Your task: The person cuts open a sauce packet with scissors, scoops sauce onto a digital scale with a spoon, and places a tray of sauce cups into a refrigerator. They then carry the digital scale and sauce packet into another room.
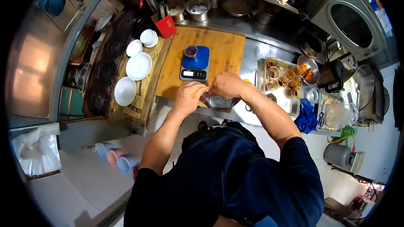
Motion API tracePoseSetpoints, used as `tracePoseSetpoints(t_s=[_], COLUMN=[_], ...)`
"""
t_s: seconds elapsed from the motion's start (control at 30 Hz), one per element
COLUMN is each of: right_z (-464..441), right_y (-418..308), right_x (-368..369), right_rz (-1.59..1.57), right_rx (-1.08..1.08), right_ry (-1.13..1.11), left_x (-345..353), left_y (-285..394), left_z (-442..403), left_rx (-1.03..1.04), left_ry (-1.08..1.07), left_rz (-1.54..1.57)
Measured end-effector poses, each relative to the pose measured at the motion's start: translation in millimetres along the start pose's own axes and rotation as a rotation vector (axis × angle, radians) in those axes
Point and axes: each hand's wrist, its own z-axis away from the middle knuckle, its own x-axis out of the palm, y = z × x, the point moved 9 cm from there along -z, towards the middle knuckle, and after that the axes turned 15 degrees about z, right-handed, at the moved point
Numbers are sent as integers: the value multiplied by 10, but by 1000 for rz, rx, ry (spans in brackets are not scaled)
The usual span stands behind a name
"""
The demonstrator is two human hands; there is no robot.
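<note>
Both my hands meet at the front edge of a wooden board (227, 54). My left hand (189, 96) is closed, its fingers pinched on the top of a clear plastic bag (221, 102) with a pale label. Beside it my right hand (227, 86) has its fingers closed on the same bag's top edge. The bag hangs below my hands and its contents are dark and hard to make out. Just beyond my hands lies a blue kitchen scale (203, 59) with a lit display. A small clear cup (190, 51) with dark reddish contents stands on the scale.
White bowls (125, 91) and small dishes stand on the left. A red holder (164, 26) is behind them. On the right are a metal tray (290, 100) of filled cups, a bowl of orange food (308, 70), a blue cloth (306, 117) and a microwave (351, 21).
</note>
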Motion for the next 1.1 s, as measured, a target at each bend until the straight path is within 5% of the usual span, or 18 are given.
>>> tracePoseSetpoints(t_s=[0.2,0.3,0.4,0.47,0.53,0.63,0.67,0.77,1.1], right_z=[347,411,414,394,418,612,736,905,845], right_y=[485,532,518,477,432,608,676,972,964], right_x=[161,200,283,272,211,117,44,493,576], right_rz=[77,110,96,69,80,-188,-332,-923,-1102], right_rx=[251,170,138,128,102,242,164,234,247], right_ry=[-243,-219,-199,-170,-116,-33,197,259,422], left_x=[-78,-138,-26,259,625,870,812,746,942], left_y=[-55,-38,129,508,500,244,266,252,368], left_z=[66,-34,-192,-288,-346,-459,-475,-506,-625], left_rx=[-27,-16,-109,117,119,68,64,20,7], left_ry=[78,89,-86,-179,-343,-447,-379,-321,-388], left_rz=[-15,-39,-212,-486,-544,-613,-514,-412,-395])
